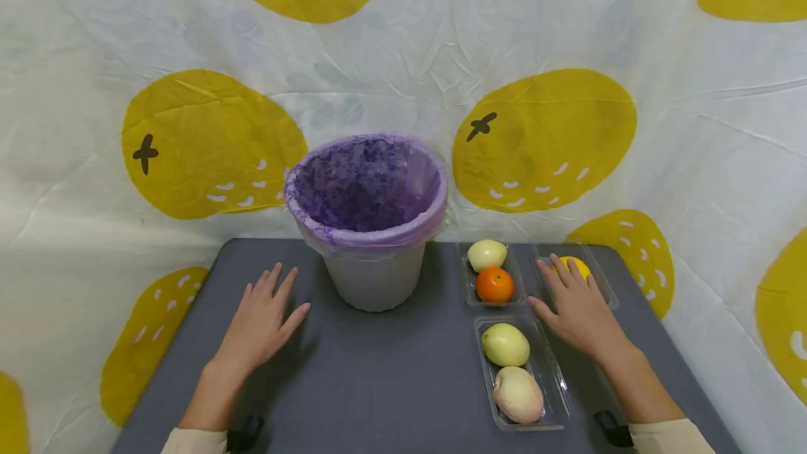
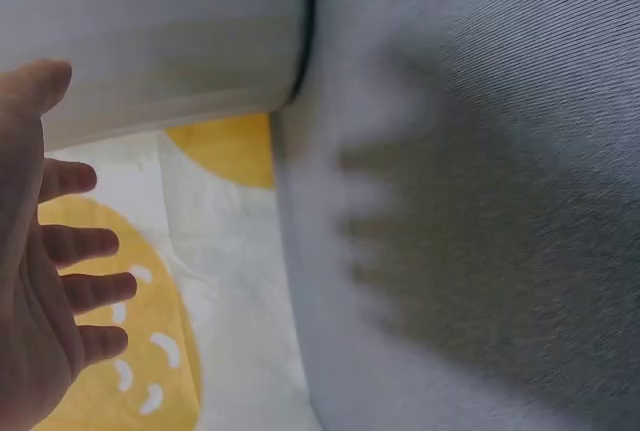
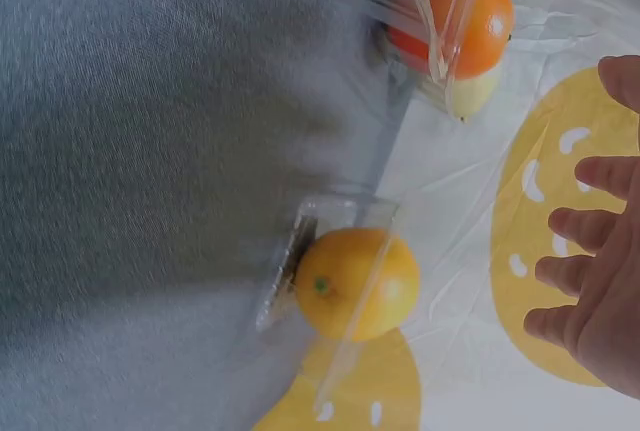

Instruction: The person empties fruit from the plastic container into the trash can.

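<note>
At the head view's centre, the pale grey bin [image 1: 375, 279] has a purple, darkly mottled liner [image 1: 367, 191]. The table [image 1: 403, 384] is plain dark grey. Right of centre, the round fruit [image 1: 494, 285] is bright orange and the bottom fruit [image 1: 518, 395] pale cream with a pink blush. The backdrop [image 1: 403, 62] is white with large yellow shapes, white dashes and dark crosses.

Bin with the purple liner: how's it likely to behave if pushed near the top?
The bin narrows downward, so a high push could tip it. Nothing shows in its visible inside, so it's probably light. The thin purple liner, folded over the top, may slip.
</note>
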A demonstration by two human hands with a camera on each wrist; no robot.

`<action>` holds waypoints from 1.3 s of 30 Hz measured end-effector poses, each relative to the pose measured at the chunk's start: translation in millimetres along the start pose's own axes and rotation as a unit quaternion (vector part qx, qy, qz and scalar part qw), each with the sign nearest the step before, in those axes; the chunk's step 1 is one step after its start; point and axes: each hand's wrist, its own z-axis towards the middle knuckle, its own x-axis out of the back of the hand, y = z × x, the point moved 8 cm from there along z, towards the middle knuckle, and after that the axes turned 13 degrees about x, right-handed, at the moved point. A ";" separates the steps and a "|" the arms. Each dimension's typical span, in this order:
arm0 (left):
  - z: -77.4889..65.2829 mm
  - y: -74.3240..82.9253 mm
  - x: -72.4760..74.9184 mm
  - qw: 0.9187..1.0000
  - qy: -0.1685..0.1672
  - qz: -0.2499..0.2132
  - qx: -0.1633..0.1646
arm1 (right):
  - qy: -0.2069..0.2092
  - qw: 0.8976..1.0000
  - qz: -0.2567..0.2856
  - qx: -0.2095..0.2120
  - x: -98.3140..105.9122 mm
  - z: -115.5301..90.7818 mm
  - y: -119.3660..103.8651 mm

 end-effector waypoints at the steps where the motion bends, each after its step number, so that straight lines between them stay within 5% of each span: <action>1: 0.4 0.4 3.0 1.000 0.004 0.000 -0.002 | 0.002 1.000 -0.002 0.002 1.3 -0.1 1.0; 14: 6.7 8.0 38.6 0.998 0.053 -0.005 -0.037 | 0.052 0.998 -0.007 0.039 18.2 2.1 11.3; 25: 6.0 8.2 98.4 0.976 0.191 -0.057 -0.091 | 0.085 0.995 0.020 0.046 26.0 1.2 34.6; 39: 38.0 33.4 149.0 0.966 0.199 -0.134 -0.100 | 0.126 0.990 0.021 0.063 32.4 -0.4 61.3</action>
